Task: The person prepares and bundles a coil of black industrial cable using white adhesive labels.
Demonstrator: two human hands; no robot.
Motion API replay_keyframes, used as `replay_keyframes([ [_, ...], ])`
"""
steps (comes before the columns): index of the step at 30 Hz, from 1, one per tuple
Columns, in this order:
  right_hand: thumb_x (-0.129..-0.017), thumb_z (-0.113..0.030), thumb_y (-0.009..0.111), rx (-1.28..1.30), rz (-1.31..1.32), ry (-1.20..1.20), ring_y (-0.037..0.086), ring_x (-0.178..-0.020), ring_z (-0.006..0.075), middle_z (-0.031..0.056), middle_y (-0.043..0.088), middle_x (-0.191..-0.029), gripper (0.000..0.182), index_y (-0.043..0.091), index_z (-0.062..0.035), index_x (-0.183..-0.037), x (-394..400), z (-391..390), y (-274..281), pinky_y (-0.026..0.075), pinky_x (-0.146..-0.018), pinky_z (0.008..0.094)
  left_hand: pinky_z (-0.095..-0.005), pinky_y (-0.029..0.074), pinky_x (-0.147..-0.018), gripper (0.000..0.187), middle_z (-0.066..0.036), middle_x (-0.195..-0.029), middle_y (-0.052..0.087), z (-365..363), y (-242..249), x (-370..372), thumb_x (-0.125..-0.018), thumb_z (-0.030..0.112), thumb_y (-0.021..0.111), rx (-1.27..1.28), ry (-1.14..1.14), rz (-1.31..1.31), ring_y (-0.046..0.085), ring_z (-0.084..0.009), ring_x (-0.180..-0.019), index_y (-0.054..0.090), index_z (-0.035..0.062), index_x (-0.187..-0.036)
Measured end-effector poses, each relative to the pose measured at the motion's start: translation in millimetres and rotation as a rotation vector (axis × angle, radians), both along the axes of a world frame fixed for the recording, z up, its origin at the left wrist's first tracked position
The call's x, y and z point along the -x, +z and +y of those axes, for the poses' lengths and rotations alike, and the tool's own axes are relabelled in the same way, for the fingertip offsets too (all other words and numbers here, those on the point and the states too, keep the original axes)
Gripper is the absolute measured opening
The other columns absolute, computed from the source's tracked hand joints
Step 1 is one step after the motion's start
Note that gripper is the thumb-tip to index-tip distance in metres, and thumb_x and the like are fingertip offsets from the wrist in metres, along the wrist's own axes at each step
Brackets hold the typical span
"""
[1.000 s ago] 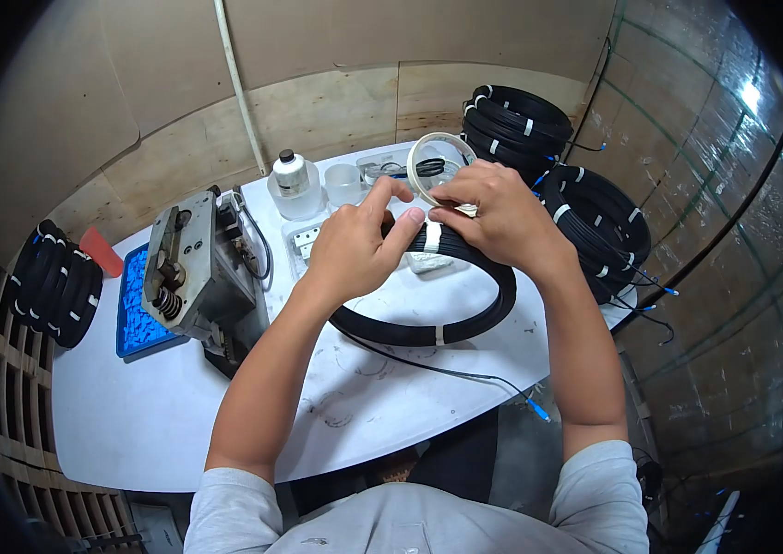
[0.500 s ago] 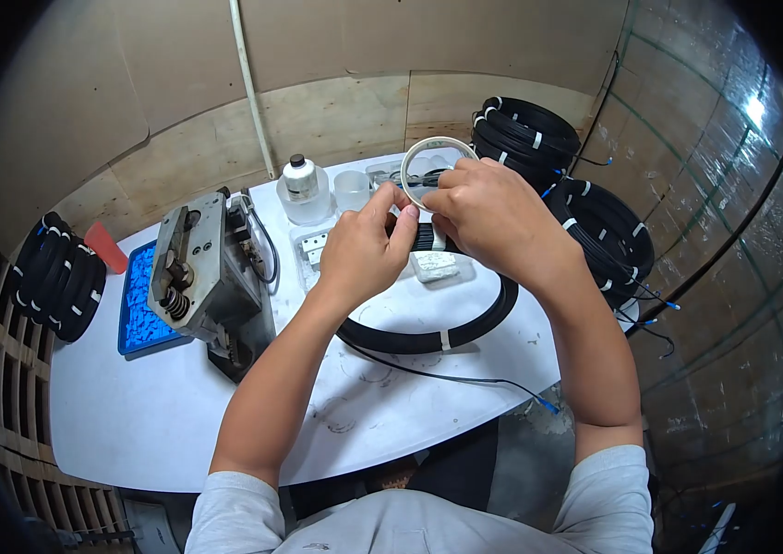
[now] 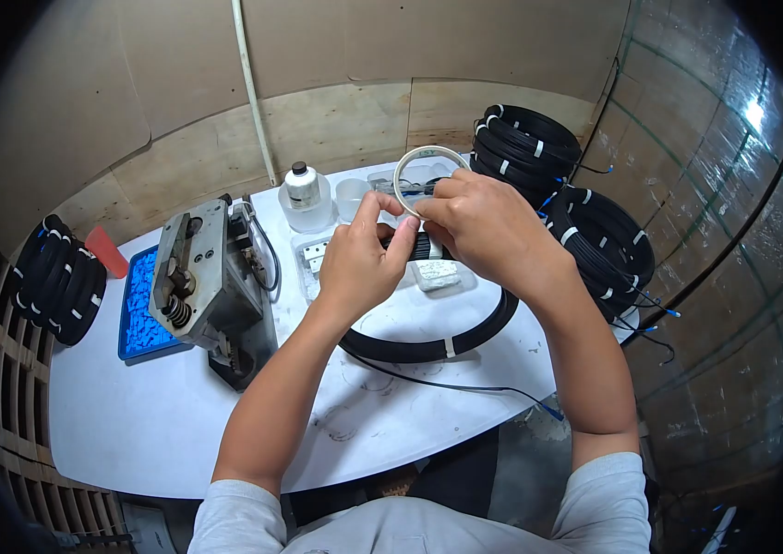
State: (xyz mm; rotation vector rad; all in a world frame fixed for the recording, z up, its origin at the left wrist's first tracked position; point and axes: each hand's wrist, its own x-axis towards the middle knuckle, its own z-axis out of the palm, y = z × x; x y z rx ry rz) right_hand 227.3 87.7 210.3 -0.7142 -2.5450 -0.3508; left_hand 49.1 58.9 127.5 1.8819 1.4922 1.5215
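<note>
My right hand (image 3: 484,222) is closed on a roll of white tape (image 3: 401,189), which stands up between my hands. My left hand (image 3: 366,254) is pinched near the roll's lower edge, with the thumb and fingertips close to the right fingers; whatever it grips is too small to make out. Below my hands a black cable coil (image 3: 401,350) lies on the table, bound with white bands. One band sits on the bundle just beneath my fingers. A cable end with a blue tip (image 3: 553,413) reaches the table's front edge.
A metal machine (image 3: 211,277) stands left of my hands, beside a blue tray (image 3: 124,323) of small blue parts. Behind are a white bottle (image 3: 302,189) and a clear cup (image 3: 351,198). More black coils (image 3: 525,152) (image 3: 599,240) are at the right, others (image 3: 59,282) at the far left.
The tape roll and my right hand have moved slightly down and left. My left fingers have shifted and the index finger is more bent.
</note>
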Motion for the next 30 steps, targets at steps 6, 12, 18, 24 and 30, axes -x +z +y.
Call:
replay_keyframes([
  [6,-0.082,-0.011,0.073,-0.114,-0.053,-0.036,0.065,-0.083,0.0256,0.008,0.067,-0.08,0.006,0.075,-0.005,-0.084,7,5,-10,0.055,-0.074,0.0394,-0.0407,0.044,-0.051,0.02,-0.013,-0.066,0.07,0,-3,-1,-0.1,0.027,0.061,0.023,-0.021,-0.059,0.065,-0.0294,-0.053,0.057,0.007,-0.102],
  [12,-0.083,-0.013,0.073,-0.098,-0.07,-0.061,0.065,-0.085,0.0255,0.0078,0.068,-0.082,0.01,0.077,-0.007,-0.089,12,9,-9,0.055,-0.075,0.0393,-0.0391,0.045,-0.051,0.015,-0.012,-0.065,0.068,0,-8,1,-0.098,0.022,0.061,0.023,0.027,-0.073,0.063,-0.0266,-0.052,0.061,0.0062,-0.098],
  [18,-0.086,-0.026,0.076,0.052,-0.118,-0.016,0.067,-0.095,0.0278,0.0077,0.073,-0.095,0.026,0.079,-0.0107,-0.108,-2,39,-9,0.052,-0.085,0.0428,-0.0383,0.048,-0.054,0.013,-0.015,-0.066,0.066,-5,-11,3,-0.096,0.018,0.061,-0.083,-0.004,-0.025,0.064,-0.0268,-0.053,0.063,0.0054,-0.094],
  [24,-0.092,-0.015,0.067,0.001,-0.084,0.005,0.068,-0.1,0.0282,0.0105,0.073,-0.095,0.029,0.072,-0.0125,-0.12,-18,44,-7,0.05,-0.086,0.0423,-0.042,0.049,-0.056,0.017,-0.015,-0.068,0.067,-4,-7,4,-0.098,0.021,0.058,-0.01,0.042,-0.023,0.066,-0.033,-0.057,0.061,0.0044,-0.096],
  [30,-0.096,-0.016,0.064,0.195,0.278,-0.247,0.069,-0.08,0.0401,0.0227,0.071,-0.088,0.02,0.069,0.0002,-0.106,-45,24,31,0.054,-0.074,0.045,-0.0483,0.052,-0.063,0.028,-0.018,-0.073,0.07,-6,1,9,-0.098,0.034,0.064,0.092,-0.018,0.137,0.069,-0.0394,-0.069,0.06,0.0063,-0.104],
])
